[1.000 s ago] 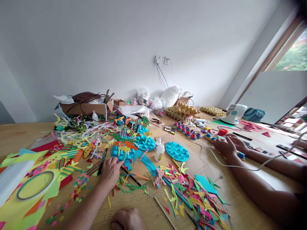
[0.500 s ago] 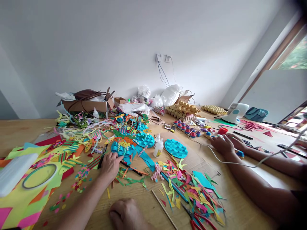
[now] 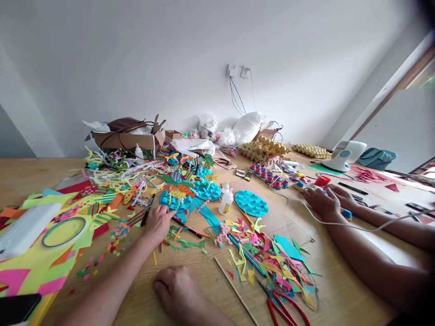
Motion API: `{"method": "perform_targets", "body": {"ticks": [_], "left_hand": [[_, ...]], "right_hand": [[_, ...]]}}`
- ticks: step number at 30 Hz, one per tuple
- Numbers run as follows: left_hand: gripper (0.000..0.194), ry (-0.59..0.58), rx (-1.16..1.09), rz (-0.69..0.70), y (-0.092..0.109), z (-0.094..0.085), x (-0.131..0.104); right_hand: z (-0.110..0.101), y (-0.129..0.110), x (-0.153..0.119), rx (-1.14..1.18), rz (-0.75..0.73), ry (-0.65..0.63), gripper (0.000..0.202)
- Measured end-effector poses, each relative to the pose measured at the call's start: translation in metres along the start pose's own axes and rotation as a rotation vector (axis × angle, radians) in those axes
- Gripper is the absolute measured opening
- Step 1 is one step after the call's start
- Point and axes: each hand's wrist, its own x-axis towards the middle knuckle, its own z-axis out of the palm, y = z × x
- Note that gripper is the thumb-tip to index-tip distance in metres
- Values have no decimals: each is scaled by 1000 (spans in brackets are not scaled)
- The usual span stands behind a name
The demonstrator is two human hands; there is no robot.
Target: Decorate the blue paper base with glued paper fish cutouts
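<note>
My left hand (image 3: 159, 222) lies at the lower edge of a blue egg-carton piece (image 3: 176, 203), beside a black pen (image 3: 147, 210). Its fingers are bent forward near the blue piece; whether they grip anything is hidden. My right hand (image 3: 177, 287) rests on the wooden table (image 3: 136, 285) near the front edge, curled into a loose fist, with nothing visible in it. A thin wooden stick (image 3: 234, 290) lies to its right. Orange and green paper fish (image 3: 178, 189) sit on the blue carton. Two white glue bottles (image 3: 226, 201) stand beyond my hands.
Paper scraps (image 3: 272, 258) and red-handled scissors (image 3: 285, 308) lie at front right. Coloured sheets (image 3: 37, 253) and a tape ring (image 3: 64, 232) are at left. Another person's hands (image 3: 322, 201) work at right, near a white cable (image 3: 340, 222). Egg cartons (image 3: 263, 148) lie at the back.
The view has shifted slightly, bringing a black phone into sight at lower left. My hands have hardly moved on the table.
</note>
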Motion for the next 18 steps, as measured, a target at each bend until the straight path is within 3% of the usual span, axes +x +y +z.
{"method": "perform_targets", "body": {"ticks": [7,18], "left_hand": [[37,-26,-10,19,0,-5,0],[37,13,15,24,1,-3,-2]], "right_hand": [[-6,-3,-2,-15,-13,28,16],[-5,-6,-7,13,-163,118,15]]}}
